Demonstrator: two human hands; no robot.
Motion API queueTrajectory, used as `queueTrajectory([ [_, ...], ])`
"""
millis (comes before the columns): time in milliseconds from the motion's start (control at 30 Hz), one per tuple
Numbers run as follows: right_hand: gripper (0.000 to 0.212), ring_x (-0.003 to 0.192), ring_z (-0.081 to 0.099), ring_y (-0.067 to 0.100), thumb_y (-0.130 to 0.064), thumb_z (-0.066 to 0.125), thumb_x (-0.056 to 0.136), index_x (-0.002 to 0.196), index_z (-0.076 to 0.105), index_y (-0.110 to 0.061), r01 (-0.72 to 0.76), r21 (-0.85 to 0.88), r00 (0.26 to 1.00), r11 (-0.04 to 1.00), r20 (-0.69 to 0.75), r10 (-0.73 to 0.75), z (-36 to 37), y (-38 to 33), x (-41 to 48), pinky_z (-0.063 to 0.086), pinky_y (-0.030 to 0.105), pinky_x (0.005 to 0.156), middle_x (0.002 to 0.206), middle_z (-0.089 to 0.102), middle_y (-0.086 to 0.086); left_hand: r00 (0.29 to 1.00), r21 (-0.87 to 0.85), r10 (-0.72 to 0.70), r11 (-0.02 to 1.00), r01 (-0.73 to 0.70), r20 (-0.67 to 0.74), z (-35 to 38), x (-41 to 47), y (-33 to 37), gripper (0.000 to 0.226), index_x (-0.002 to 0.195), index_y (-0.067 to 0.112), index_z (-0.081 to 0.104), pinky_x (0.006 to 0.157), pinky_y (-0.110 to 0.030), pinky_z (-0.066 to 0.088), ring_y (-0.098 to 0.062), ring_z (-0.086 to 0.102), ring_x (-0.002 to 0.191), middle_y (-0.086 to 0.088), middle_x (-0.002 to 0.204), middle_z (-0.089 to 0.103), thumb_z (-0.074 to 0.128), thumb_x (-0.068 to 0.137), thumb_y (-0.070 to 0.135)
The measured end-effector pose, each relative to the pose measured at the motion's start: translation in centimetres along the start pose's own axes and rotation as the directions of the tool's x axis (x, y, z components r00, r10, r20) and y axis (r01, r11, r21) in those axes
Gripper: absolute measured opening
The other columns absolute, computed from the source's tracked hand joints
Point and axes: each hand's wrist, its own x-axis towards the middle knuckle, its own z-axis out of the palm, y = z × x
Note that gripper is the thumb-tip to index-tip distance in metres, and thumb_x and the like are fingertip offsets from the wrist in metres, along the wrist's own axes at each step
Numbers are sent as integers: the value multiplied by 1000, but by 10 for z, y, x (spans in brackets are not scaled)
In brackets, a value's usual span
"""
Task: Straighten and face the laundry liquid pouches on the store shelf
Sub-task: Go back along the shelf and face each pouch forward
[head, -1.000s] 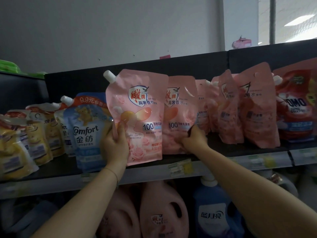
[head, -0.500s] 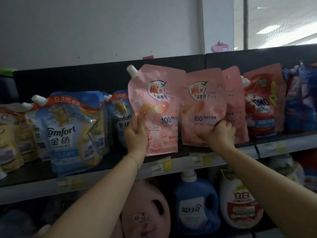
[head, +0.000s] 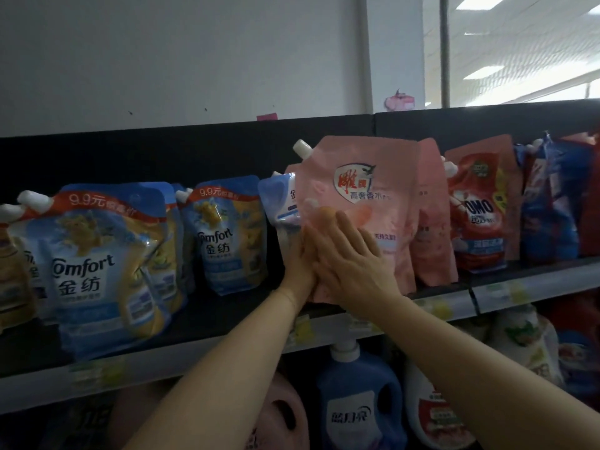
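On the top shelf [head: 227, 326], near its front edge, the pink pouch [head: 367, 196] stands upright with its printed face turned outward and its white cap [head: 302, 148] at the upper left corner. Both hands meet on its lower left part. The right hand [head: 354, 267] lies flat on the front of the pouch, fingers straight and slightly spread, pointing up and to the left, pressing against the film rather than gripping it. It overlaps the left hand [head: 297, 264], which sits at the pouch's left edge with its back toward the camera. The left hand's fingers are mostly covered by the right hand and the pouch edge, so I cannot tell whether they wrap the edge or lie flat.

Just behind and to the right, touching the front one, a second pink pouch [head: 431, 228] stands turned partly sideways. Next to that is a red OMO pouch [head: 480, 209], face forward, and dark blue pouches [head: 552, 203] fill the far right. A small blue-white pouch [head: 282, 203] leans against the pink pouch's left side. Further left, Comfort pouches [head: 94, 264] stand in loose rows, some tilted, the nearest one close to the shelf edge. Yellow price tags [head: 302, 329] run along the shelf's front strip. Below, a blue bottle [head: 357, 401] stands between a pink jug [head: 285, 417] and a white bottle [head: 435, 414] with a red label.
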Motion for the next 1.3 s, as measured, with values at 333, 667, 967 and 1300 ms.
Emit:
queueTrajectory([
  [333, 61, 145, 11, 20, -46, 32, 94, 146, 35, -14, -30, -267, 984, 963, 163, 76, 39, 0, 21, 10, 38, 110, 156, 23, 6, 955, 316, -90, 931, 181, -282, -71, 41, -21, 16, 92, 10, 59, 74, -32, 47, -26, 61, 93, -7, 95, 65, 54, 91, 24],
  [667, 61, 144, 22, 24, -42, 30, 92, 143, 43, -11, -111, -242, 986, 964, 97, 138, 56, 4, 24, 17, 41, 109, 155, 27, 9, 950, 540, -252, 781, 313, -186, -55, 63, -49, 43, 113, 18, 64, 83, -31, 52, -21, 63, 98, -3, 109, 65, 63, 81, 47],
  [967, 60, 143, 25, 23, -42, 30, 92, 140, 47, -11, -121, -212, 989, 970, 55, 135, 56, 1, 23, 18, 40, 108, 154, 30, 9, 984, 761, -15, 632, 145, -175, -69, 44, -33, 60, 117, 29, 55, 76, -22, 48, -12, 62, 96, 9, 109, 65, 64, 63, 53],
  [1300, 61, 145, 19, 22, -44, 30, 92, 142, 44, -13, -98, -234, 987, 967, 104, 125, 53, 1, 21, 17, 39, 108, 156, 24, 8, 959, 832, 123, 533, 154, -256, -97, -21, 11, 67, 132, 8, 35, 72, -27, 46, -26, 62, 101, -9, 111, 62, 74, 77, 16],
])
